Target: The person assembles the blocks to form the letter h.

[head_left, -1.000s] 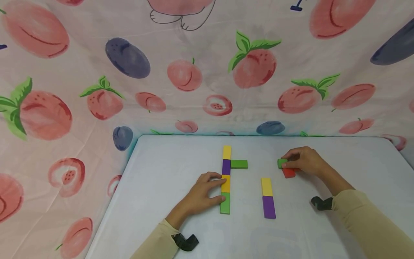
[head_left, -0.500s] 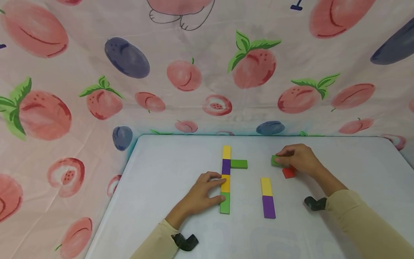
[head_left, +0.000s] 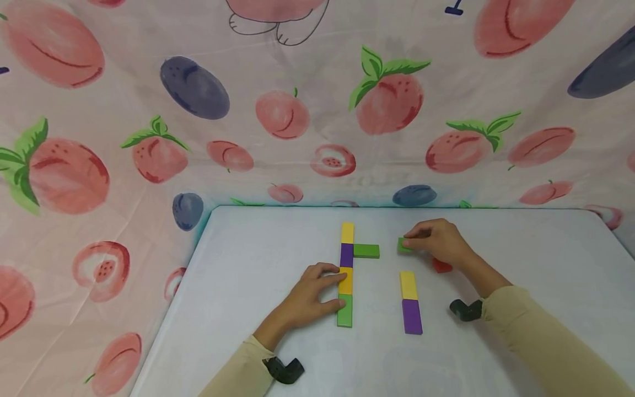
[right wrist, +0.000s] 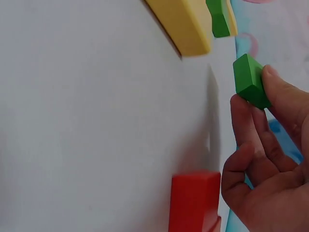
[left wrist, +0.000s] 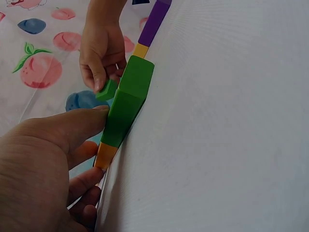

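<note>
My right hand pinches a small green block between thumb and fingers, above the table. My left hand rests against a straight column of blocks, its index fingertip on the orange-yellow block and its thumb at the green block on the near end. Farther up the column lie a purple block and a yellow block. From the purple block another green block sticks out to the right. Partly behind the right hand lies a red block.
Right of the column, a yellow block and a purple block lie end to end. The white table meets a fruit-patterned cloth at its back and left edges.
My right hand has moved left with the small green block, away from the red block and towards the column. The left hand has stayed in place.
</note>
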Demonstrator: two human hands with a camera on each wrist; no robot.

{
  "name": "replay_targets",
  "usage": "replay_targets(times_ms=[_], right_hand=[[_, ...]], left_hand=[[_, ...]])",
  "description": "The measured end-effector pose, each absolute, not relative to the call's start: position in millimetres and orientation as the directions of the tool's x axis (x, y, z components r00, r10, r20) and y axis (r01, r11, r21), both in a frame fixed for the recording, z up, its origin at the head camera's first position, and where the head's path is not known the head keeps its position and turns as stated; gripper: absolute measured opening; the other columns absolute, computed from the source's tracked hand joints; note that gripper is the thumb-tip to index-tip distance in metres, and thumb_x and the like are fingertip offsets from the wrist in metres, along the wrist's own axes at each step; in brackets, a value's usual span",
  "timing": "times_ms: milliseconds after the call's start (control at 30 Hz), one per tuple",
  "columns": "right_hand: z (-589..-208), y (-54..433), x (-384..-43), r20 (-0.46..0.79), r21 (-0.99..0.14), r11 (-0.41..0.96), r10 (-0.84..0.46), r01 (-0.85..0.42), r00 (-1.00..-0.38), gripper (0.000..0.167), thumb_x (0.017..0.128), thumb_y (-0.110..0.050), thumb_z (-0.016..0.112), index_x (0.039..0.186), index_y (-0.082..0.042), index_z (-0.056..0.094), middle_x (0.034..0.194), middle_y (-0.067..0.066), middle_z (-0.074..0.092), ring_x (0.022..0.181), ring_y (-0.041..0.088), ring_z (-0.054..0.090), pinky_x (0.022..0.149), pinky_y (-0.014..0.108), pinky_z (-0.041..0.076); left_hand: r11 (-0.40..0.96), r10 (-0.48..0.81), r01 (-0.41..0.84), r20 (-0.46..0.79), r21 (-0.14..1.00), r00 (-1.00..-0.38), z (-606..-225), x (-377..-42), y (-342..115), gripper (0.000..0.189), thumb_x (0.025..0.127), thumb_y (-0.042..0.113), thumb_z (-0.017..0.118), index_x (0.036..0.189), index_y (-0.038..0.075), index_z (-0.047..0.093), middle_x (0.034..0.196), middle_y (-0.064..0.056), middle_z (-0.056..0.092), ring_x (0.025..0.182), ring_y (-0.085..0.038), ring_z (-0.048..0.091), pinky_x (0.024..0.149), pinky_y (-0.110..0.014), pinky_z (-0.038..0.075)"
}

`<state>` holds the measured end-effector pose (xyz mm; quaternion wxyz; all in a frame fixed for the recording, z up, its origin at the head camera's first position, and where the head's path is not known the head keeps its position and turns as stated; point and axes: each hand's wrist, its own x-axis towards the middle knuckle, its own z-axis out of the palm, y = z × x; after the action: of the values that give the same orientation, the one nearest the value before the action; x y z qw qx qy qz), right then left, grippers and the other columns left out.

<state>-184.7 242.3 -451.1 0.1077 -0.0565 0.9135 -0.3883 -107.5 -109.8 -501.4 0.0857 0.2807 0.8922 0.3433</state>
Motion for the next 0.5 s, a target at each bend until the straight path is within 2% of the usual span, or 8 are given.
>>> replay_targets(times_ms=[167,400,500], right_hand=[[-456.1,234.8,-185.6,-0.135,-0.723,0.689,-0.198,-0.04,-0.971,0.023,0.088,-0.038,0.08,0.104,-0.021,0.08,0.105,0.0,0.076,0.104,0.022,0.064,0.083,0.03,0.052],[-459.9,225.9,-185.3,-0.187,-0.807,0.591,-0.244,0.007,-0.952,0.028,0.092,-0.028,0.078,0.113,-0.01,0.075,0.107,0.009,0.075,0.088,0.02,0.074,0.08,0.031,0.062],[-460.8,223.0,-184.4,-0.219,-0.83,0.557,-0.27,0.034,-0.938,0.028,0.093,-0.024,0.076,0.115,-0.006,0.074,0.111,0.013,0.072,0.087,0.019,0.075,0.08,0.032,0.062]], left_hand=[[0.608,0.558,0.437,0.034,0.663,-0.829,-501.0,-107.4,-109.2,0.055,0.092,0.036,0.073,0.144,0.021,0.061,0.149,0.003,0.048,0.141,-0.019,0.039,0.118,-0.045,0.038],[0.613,0.554,0.427,0.025,0.665,-0.832,-500.3,-107.2,-109.2,0.055,0.092,0.036,0.073,0.144,0.022,0.061,0.149,0.003,0.048,0.142,-0.019,0.038,0.118,-0.045,0.038],[0.614,0.552,0.424,0.022,0.666,-0.834,-499.9,-106.9,-109.3,0.055,0.092,0.036,0.073,0.144,0.022,0.061,0.149,0.003,0.048,0.142,-0.02,0.038,0.118,-0.045,0.038]])
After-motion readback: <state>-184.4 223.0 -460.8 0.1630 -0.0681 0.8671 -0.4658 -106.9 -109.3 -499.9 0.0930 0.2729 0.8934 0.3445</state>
